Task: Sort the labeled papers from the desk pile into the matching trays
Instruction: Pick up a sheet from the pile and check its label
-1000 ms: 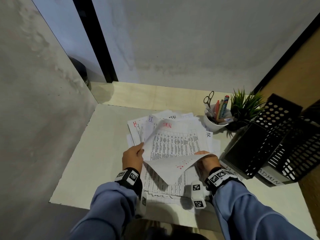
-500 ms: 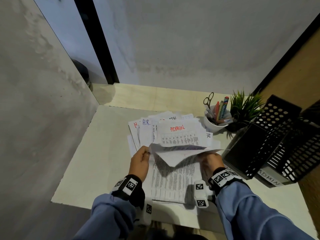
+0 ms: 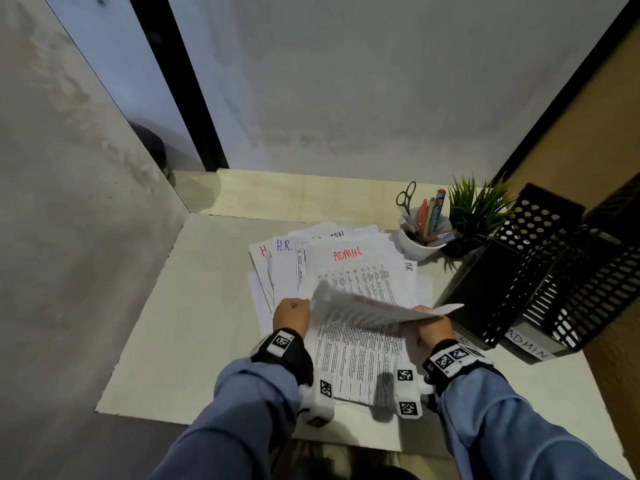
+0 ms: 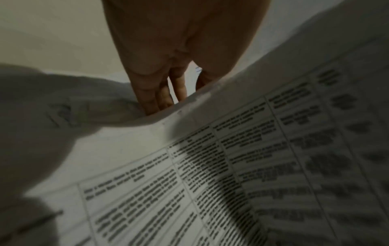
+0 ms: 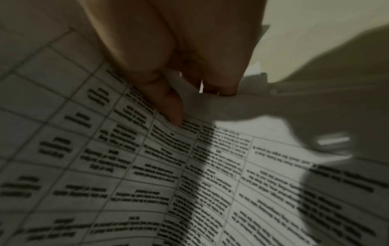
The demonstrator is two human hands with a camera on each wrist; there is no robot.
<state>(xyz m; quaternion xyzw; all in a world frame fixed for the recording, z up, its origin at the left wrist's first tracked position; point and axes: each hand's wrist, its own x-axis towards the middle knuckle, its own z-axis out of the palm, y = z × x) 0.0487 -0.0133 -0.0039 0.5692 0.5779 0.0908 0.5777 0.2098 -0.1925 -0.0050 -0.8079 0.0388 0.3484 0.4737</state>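
Observation:
A messy pile of printed papers (image 3: 277,271) lies on the desk, with sheets marked H.R. (image 3: 284,246) and ADMIN (image 3: 348,254) showing. Both hands hold the nearest printed sheet (image 3: 360,355), whose far half is curled back toward me, with red writing showing faintly through it. My left hand (image 3: 294,308) grips its left edge, and its fingers (image 4: 151,98) go behind the paper. My right hand (image 3: 427,317) pinches the right edge between thumb (image 5: 168,106) and fingers. Black mesh trays (image 3: 540,271) stand at the right, one labelled ADMIN (image 3: 528,345).
A white cup (image 3: 419,242) with scissors and pens and a small green plant (image 3: 476,209) stand behind the pile, beside the trays. Walls close in on the left and at the back. Bare desk surface (image 3: 194,306) lies left of the pile.
The held sheet's far half has folded back toward me, uncovering the ADMIN sheet beneath. Its folded edge now stretches right toward the trays. Both hands have kept their hold.

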